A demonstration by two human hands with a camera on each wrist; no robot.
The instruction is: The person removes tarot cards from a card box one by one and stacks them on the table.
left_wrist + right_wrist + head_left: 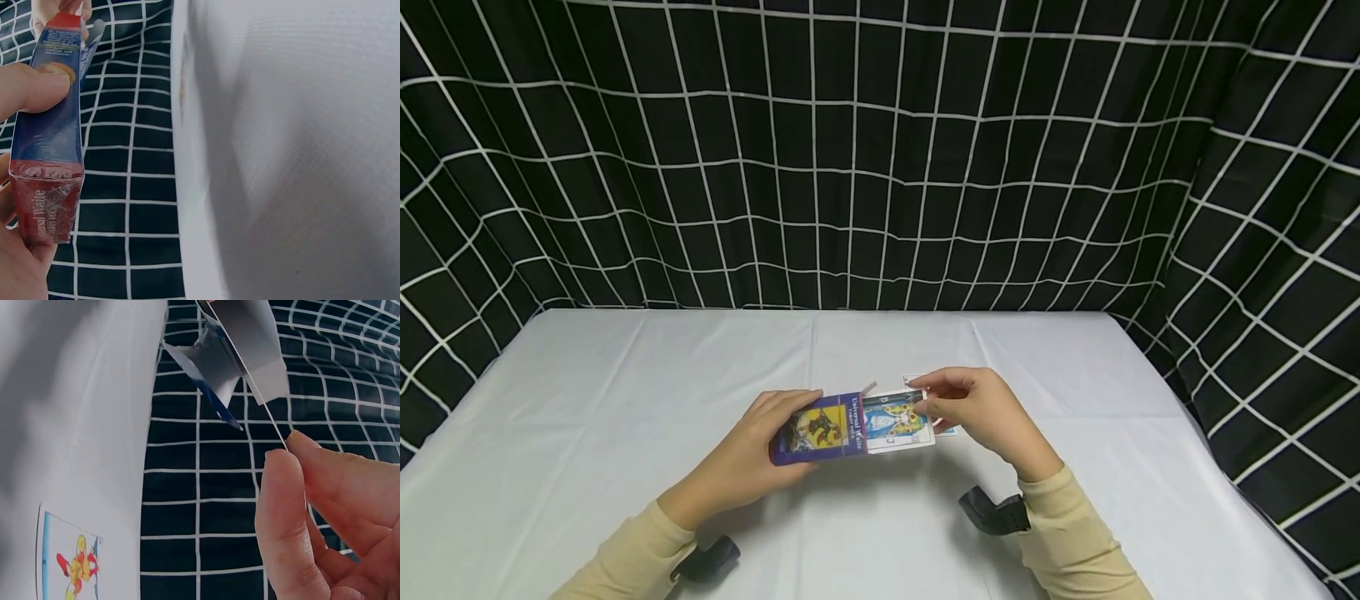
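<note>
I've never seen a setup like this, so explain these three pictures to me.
No machine works here, only a person. The wide picture comes from a camera on the head; the other two come from wrist cameras, one on each side. The left hand grips a tarot deck box; the right hand pinches a card sticking partly out of it. A second card lies on the white tablecloth, partly hidden behind the right hand in the head view.

The card box (pixel 820 428) wears glossy film (pixel 47 203); the tablecloth (pixel 1045 375) looks matt.
</note>
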